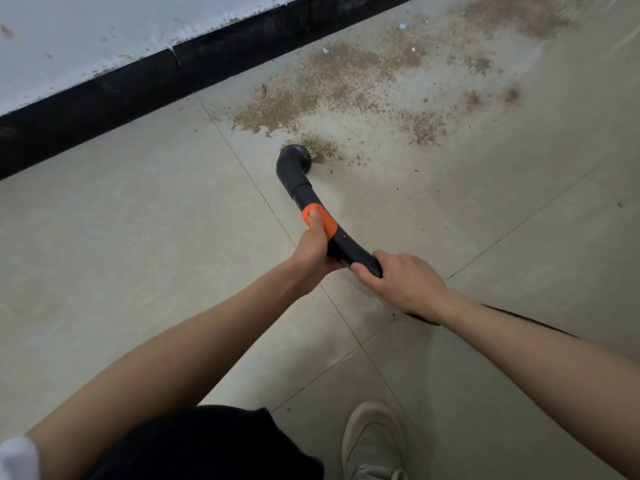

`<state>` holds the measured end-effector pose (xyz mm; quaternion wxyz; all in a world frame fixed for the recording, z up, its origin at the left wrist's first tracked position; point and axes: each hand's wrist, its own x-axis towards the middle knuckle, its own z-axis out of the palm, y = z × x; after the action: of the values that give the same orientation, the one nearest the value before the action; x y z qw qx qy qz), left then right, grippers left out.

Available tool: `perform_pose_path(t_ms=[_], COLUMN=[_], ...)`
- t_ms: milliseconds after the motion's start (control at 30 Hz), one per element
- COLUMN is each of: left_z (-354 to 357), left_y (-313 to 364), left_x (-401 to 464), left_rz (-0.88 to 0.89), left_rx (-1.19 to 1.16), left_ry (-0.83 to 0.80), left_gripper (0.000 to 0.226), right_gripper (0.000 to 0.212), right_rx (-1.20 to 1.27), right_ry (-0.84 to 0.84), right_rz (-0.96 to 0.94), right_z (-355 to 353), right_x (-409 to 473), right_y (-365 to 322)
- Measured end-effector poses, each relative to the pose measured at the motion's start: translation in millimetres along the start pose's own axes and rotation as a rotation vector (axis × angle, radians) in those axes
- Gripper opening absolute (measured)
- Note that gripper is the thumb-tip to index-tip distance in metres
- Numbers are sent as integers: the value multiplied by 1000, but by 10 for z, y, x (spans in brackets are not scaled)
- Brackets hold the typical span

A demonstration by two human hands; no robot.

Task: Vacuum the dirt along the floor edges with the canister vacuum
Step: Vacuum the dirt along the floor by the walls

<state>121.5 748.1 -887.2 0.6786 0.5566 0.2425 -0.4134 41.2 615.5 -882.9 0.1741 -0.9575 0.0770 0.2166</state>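
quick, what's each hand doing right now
left hand: closed on the vacuum wand, thumb on its orange band
right hand: closed on the wand's rear end

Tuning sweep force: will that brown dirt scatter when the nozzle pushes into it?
Probably. The dirt looks loose, dry and granular, with stray specks around the nozzle, so pushing likely spreads it. The paper scraps look light and may skitter.

You have nothing to read here: no lettering, label, brand, number or sign shows on anything in view.
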Motion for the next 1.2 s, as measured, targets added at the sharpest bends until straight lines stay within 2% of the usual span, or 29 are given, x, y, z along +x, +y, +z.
perform_pose_path(t_ms=[233,367,633,867,1000,1200], left_z=[-85,-102,-484,-1338,-1629,-1608], left_y=[-459,-96,673,829,1047,1351], left_x=[-90,57,327,490,591,780], left_rz=[20,8,59,161,203,209], left_rx=[50,-13,-95,-230,-189,-132], left_ry=[40,20,107,378,471,430], left_gripper=[56,53,54,55,55,54], right_gripper=[41,43,47,46,47,48], right_rx=[-65,-18,-21,-89,-53,-17], right_ry=[-62,-32,-4,-70,-77,-32], right_rz=[-25,-37,-114,-278,-317,-278], right_z=[326,142,-149,-21,7,-89], right_x=[-266,45,875,1407,1663,1924], right_y=[95,-2,-522,-1290,-1643,-1660])
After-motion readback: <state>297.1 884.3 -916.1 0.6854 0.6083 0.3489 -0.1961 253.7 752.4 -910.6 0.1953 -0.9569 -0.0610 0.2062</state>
